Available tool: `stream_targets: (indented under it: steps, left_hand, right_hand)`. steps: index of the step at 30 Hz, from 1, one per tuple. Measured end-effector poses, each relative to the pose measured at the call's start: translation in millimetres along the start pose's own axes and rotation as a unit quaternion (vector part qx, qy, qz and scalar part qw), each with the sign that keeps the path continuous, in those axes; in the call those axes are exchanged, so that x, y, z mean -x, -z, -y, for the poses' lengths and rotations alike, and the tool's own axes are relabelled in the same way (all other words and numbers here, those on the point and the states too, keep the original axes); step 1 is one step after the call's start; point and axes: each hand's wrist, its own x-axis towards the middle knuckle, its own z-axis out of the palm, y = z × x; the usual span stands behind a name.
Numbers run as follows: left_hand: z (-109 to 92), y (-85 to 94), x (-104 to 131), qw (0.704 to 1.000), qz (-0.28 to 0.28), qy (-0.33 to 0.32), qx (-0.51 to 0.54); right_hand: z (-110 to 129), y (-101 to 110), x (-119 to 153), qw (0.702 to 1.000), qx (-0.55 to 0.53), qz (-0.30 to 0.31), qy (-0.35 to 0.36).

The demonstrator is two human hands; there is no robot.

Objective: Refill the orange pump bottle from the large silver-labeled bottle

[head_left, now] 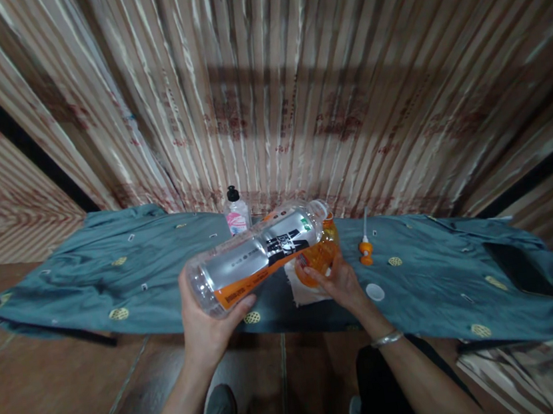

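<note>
My left hand grips the base of a large clear plastic bottle with a silver and orange label. The bottle lies tilted in the air, its mouth at the upper right, close to the opening of an orange translucent bottle. Around that orange bottle my right hand is closed, holding it over a white cloth. Whether the two mouths touch I cannot tell. To the right lies an orange pump top with a thin tube. A round white cap rests near my right wrist.
A clear bottle with a black cap and pink label stands at the back. On the right lies a dark phone. The narrow bench carries a wrinkled green cloth. Behind hangs a striped curtain, with dark poles at the sides.
</note>
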Motion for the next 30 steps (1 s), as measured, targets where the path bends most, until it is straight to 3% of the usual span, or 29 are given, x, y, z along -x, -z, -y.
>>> stream_targets:
  steps: [10, 30]
  left_hand:
    - [2.9, 0.3, -0.2, 1.000, -0.002, -0.029, 0.003]
    - [4.8, 2.8, -1.0, 1.000, 0.006, -0.022, 0.005]
  right_hand:
    - [-6.0, -3.4, -0.7, 1.000, 0.015, -0.008, 0.018]
    - [-8.1, -3.1, 0.5, 0.999, 0.030, -0.007, 0.021]
